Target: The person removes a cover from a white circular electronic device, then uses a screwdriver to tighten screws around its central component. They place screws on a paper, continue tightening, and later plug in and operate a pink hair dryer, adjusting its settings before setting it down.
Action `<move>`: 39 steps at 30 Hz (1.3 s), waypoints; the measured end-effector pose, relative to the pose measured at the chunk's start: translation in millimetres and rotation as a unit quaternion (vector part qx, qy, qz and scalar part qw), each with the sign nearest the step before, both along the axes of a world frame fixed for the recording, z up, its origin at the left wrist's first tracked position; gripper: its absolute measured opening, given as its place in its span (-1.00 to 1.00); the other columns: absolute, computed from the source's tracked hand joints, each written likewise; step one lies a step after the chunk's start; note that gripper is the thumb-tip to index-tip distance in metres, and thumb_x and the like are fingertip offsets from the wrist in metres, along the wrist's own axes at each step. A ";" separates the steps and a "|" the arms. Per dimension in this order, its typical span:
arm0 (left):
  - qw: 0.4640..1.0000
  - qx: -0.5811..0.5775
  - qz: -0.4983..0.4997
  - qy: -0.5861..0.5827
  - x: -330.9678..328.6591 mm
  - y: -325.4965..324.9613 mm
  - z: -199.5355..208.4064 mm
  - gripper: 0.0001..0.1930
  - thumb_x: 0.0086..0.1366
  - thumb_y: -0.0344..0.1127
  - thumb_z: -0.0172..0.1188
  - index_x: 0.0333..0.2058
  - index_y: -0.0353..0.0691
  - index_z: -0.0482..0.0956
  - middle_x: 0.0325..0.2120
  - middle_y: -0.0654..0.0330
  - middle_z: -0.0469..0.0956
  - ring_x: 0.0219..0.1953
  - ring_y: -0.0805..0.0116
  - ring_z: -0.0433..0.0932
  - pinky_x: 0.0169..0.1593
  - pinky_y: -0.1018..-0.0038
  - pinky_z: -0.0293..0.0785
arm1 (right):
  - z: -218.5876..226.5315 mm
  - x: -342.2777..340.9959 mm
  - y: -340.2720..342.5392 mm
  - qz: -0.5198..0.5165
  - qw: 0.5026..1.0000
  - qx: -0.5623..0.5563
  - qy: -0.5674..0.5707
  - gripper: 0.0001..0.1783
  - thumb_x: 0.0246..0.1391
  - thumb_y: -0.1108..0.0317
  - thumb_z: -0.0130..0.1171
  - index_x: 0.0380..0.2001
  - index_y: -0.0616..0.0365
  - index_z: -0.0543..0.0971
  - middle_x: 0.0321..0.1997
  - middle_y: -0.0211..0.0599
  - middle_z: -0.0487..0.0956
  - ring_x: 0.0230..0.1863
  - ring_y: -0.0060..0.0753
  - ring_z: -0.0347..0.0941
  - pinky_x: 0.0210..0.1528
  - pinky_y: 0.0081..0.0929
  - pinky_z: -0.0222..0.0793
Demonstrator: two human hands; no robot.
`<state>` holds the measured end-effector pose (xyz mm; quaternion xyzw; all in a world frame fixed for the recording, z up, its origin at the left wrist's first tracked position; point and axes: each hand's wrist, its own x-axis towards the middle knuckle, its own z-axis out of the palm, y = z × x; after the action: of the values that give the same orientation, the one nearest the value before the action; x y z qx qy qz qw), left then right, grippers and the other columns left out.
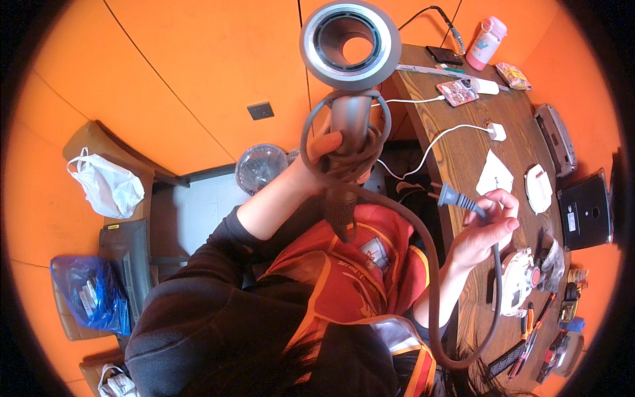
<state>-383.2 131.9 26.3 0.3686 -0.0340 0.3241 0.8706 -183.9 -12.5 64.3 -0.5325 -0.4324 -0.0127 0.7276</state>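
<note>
In my left hand (323,147) I hold a grey hair dryer (353,119) upright by its handle, its ring-shaped head at the top. The dryer's grey cord (433,278) is coiled round the handle, and one length loops down and back up to my right. My right hand (486,228) has its fingers closed on the cord just behind the plug (452,196). The plug's prongs point left, in mid-air beside the wooden desk (456,159). Some of my left fingers are hidden behind the handle and the coils.
On the desk to the right lie a phone (458,92) with a white cable, a charger (496,132), a pink bottle (486,44), papers (495,173) and pliers (527,322). A waste basket (260,170) stands by the orange wall. Bags (106,184) rest on chairs at left.
</note>
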 end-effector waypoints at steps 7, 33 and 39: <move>0.934 0.150 0.262 0.192 3.3 6.9 16.2 -0.43 0.09 -0.27 0.24 0.02 -0.20 0.17 -0.38 0.08 0.47 -0.42 0.21 0.52 -0.33 0.38 0.50 | 15.6 12.1 -13.3 0.100 0.988 -0.056 0.101 -0.46 0.26 -0.08 -0.29 -0.42 0.20 0.41 -0.78 -0.46 0.25 -0.75 -0.66 0.11 -0.68 -0.70 -0.06; 0.919 0.111 0.357 0.125 -153.0 59.5 7.0 -0.28 -0.03 -0.10 0.22 0.06 -0.36 0.19 -0.54 0.23 0.37 -0.51 0.42 0.40 -0.43 0.53 0.37 | 81.8 181.8 -31.3 -0.245 0.961 0.043 -0.117 -0.74 0.03 0.48 0.02 -0.17 0.22 0.53 -0.10 -0.08 0.46 -0.17 -0.27 0.47 -0.19 -0.44 0.52; 0.970 0.116 0.211 0.040 -95.2 39.5 37.2 -0.20 -0.07 -0.10 0.25 0.11 -0.34 0.12 -0.56 0.19 0.36 -0.53 0.36 0.40 -0.47 0.47 0.38 | 34.7 -20.4 83.0 0.327 0.940 -0.086 0.050 -0.82 0.20 0.42 -0.09 -0.14 0.14 0.23 -0.06 -0.02 0.51 -0.19 -0.35 0.54 -0.59 -0.76 0.29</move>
<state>-478.4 171.5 63.5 0.4783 0.0415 0.4792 0.7348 -204.3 70.5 99.0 -0.4223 -0.5448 0.2902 0.6638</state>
